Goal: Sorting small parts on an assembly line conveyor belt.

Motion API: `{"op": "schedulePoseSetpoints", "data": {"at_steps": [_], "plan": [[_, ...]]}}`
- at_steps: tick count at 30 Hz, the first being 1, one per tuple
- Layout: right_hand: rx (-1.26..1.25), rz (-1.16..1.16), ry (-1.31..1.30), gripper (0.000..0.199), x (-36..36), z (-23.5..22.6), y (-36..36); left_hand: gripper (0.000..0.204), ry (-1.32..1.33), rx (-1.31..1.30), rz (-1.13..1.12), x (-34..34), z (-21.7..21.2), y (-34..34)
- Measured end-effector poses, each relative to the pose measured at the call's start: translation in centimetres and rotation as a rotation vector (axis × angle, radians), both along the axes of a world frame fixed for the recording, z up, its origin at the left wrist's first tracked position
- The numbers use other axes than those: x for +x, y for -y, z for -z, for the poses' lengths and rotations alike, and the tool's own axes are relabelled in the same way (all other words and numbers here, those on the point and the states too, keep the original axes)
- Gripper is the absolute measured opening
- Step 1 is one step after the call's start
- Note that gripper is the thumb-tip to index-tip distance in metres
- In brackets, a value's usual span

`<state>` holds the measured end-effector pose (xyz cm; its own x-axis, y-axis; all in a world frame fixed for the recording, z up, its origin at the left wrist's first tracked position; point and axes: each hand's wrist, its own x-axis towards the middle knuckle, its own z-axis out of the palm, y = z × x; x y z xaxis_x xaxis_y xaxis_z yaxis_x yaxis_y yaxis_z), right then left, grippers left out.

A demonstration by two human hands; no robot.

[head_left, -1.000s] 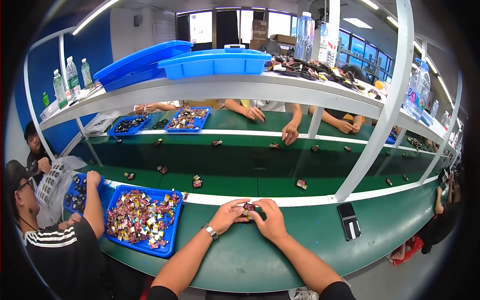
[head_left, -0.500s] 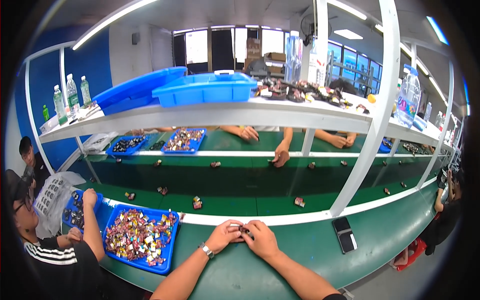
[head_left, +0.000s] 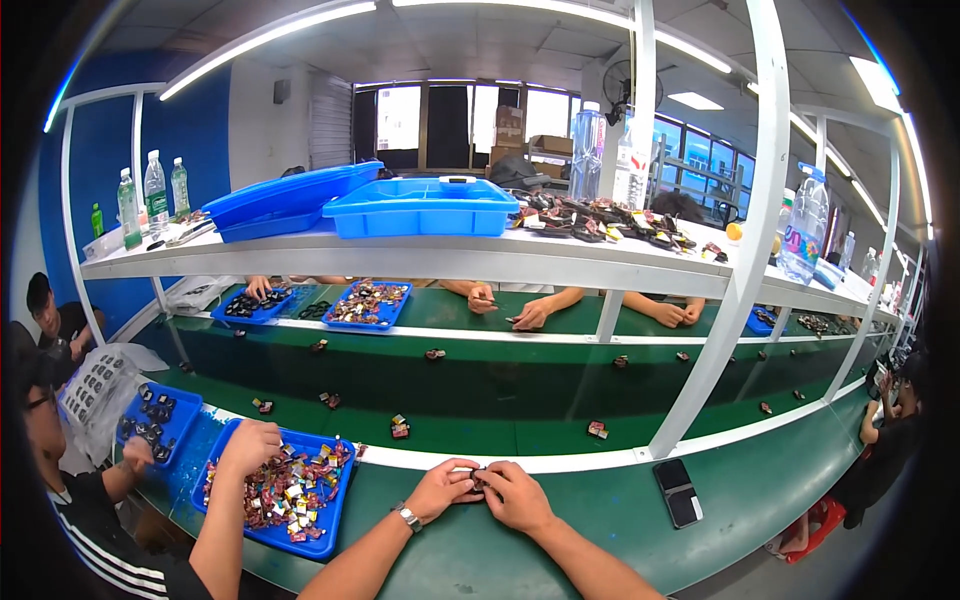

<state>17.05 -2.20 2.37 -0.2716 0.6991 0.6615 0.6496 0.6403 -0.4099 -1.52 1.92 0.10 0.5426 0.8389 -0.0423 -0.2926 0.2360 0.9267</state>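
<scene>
We see a dark phone (head_left: 679, 491) lying flat on the green table right of our hands, its screen black. On the top shelf, 3 clear bottles (head_left: 153, 198) with pale labels stand at the left end, with a small green bottle (head_left: 97, 219) beside them. 2 tall clear bottles (head_left: 588, 153) stand mid-shelf by the white post, and a big clear jug (head_left: 805, 226) with a colourful label stands at the right. Brown cardboard boxes (head_left: 510, 126) sit far back by the windows. A clear plastic bag (head_left: 93, 385) of dark parts lies at the far left.
</scene>
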Motion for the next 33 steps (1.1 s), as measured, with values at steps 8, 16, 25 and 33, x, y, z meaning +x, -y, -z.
{"op": "schedulePoseSetpoints", "data": {"at_steps": [8,16,25,33], "plan": [[-0.057,-0.033,0.087,0.015,0.6,-0.1,0.0,0.032,-0.038,0.011,0.024,0.1,0.4,0.4],[-0.091,-0.105,0.001,0.014,1.5,0.2,-1.0,0.031,-0.070,0.088,0.053,0.3,0.4,0.0],[-0.261,-0.101,-0.111,0.007,0.8,0.0,-0.5,0.031,-0.026,0.072,0.049,-0.1,0.3,0.1],[-0.294,-0.079,-0.149,0.008,0.8,0.8,-0.6,0.035,-0.001,0.118,0.091,-0.1,-0.3,0.5]]}}
